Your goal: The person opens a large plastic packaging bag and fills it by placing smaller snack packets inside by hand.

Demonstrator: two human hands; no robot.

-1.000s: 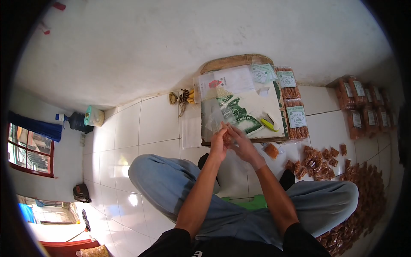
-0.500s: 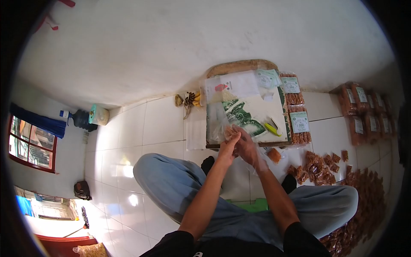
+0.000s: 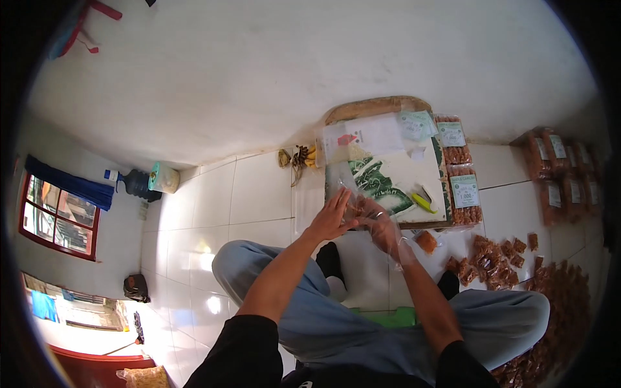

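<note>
My left hand [image 3: 331, 218] is stretched out, fingers long and held against a clear plastic bag [image 3: 402, 249] at the near edge of a low board-topped table [image 3: 404, 165]. The bag's film reaches over my right hand [image 3: 381, 226] to the wrist. Inside the film, my right fingers are bent around small brown snack packets [image 3: 358, 205], partly hidden by the hands and by glare. A yellow-green cutter [image 3: 424, 202] lies on the table to the right. Farther back are green printed labels [image 3: 417, 124] and clear plastic sheets [image 3: 372, 134].
Filled, labelled snack packs [image 3: 464, 194] line the table's right side. More packs [image 3: 563, 168] are stacked by the right wall. Loose snack packets [image 3: 491, 262] lie on the floor at right, beside a large heap [image 3: 559, 310]. Bananas [image 3: 310, 156] sit left of the table.
My left hand has let go of its clasp and its fingers have straightened, moving apart from my right hand. The view has shifted, so the table appears slightly farther right and lower.
</note>
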